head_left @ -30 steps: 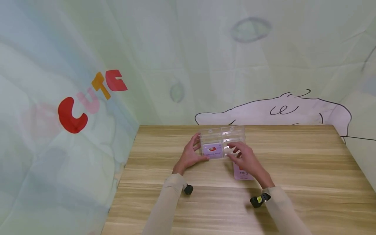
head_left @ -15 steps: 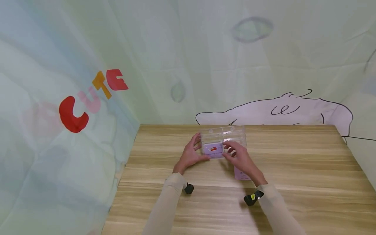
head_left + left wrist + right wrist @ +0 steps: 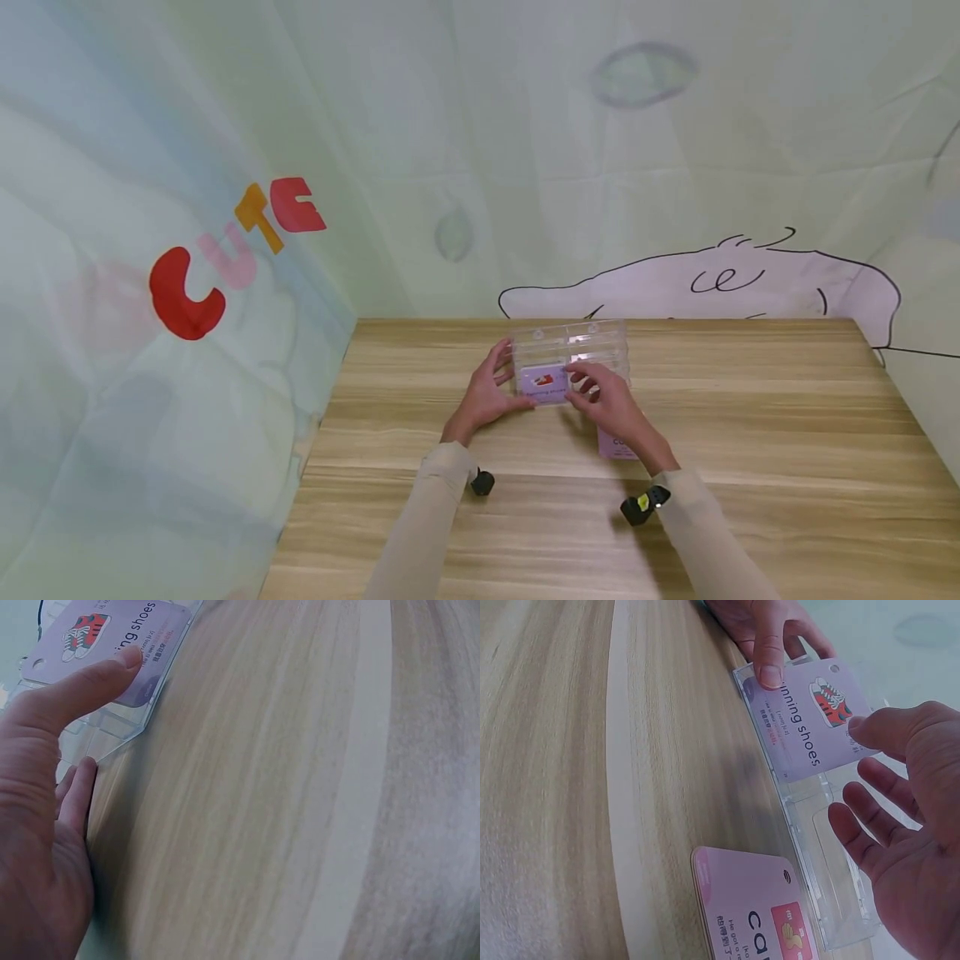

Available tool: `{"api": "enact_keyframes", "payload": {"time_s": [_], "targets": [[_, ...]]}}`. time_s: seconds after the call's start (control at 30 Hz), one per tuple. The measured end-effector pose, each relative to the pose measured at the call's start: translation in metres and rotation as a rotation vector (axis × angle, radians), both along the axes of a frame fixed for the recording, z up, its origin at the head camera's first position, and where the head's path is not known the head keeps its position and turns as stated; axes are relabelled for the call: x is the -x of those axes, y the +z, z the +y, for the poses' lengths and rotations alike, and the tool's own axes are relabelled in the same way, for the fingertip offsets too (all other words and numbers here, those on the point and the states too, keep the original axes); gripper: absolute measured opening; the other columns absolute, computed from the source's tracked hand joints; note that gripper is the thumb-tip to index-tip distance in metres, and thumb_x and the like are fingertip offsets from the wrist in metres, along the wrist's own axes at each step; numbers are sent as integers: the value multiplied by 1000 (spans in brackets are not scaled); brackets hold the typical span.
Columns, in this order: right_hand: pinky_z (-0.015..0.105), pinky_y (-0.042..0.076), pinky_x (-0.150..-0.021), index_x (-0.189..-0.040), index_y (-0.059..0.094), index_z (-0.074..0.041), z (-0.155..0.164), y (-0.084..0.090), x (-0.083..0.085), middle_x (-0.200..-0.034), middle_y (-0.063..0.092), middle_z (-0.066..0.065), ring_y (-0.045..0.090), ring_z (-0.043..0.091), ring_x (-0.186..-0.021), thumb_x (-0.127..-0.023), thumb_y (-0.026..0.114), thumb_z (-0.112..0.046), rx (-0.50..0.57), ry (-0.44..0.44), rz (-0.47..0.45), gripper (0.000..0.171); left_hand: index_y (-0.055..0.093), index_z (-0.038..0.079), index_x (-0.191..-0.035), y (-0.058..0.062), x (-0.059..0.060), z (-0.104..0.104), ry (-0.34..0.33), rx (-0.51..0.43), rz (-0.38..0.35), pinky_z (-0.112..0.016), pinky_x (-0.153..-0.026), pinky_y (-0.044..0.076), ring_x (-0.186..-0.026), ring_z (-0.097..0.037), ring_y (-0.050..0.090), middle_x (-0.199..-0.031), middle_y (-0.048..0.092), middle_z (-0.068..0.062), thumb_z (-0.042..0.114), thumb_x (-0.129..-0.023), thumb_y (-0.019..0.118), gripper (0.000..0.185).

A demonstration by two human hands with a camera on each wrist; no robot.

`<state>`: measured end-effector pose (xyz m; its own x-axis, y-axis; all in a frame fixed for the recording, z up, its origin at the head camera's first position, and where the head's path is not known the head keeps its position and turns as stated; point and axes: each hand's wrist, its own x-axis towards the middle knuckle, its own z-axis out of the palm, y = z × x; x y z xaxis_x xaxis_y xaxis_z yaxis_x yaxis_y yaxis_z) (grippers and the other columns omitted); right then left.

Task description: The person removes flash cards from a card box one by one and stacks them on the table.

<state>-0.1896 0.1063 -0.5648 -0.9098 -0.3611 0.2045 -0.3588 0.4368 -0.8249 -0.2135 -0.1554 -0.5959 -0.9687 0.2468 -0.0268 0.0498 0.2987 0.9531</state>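
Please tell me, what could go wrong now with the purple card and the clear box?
The left hand only presses the purple card with its thumb against the clear box, so the card might slip sideways. The right hand touches the card's edge with one fingertip; a push could tilt it. The pink card lies loose on the table near the right wrist and might be swept away.

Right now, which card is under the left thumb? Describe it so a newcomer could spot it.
On the light wooden table, near its far edge, sits a clear plastic compartment box. At the box's near left corner lies a lilac flashcard, the left hand pressing its corner with the thumb. It shows red sneakers and the word "shoes", unlike the pink card stack lying on the table outside the box.
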Motion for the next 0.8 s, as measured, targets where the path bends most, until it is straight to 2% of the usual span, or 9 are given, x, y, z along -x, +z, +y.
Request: {"api": "enact_keyframes", "payload": {"time_s": [0.4, 0.8], "targets": [[37, 63, -82, -137, 61, -4, -1, -1, -2, -111, 67, 12, 67, 24, -94, -93, 76, -3, 18, 7, -20, 47, 26, 32, -163, 1, 1, 1, -5, 3, 12, -38, -111, 48, -140, -30, 51, -160, 42, -9, 15, -70, 99, 120], [33, 63, -78, -134, 62, -5, -2, -3, -3, -107, 68, 12, 67, 23, -90, -92, 77, -2, 44, 19, -8, 45, 26, 32, -163, 1, 1, 1, -4, 5, 10, -37, -111, 49, -140, -29, 50, -160, 42, -8, 13, -69, 99, 120]]}}
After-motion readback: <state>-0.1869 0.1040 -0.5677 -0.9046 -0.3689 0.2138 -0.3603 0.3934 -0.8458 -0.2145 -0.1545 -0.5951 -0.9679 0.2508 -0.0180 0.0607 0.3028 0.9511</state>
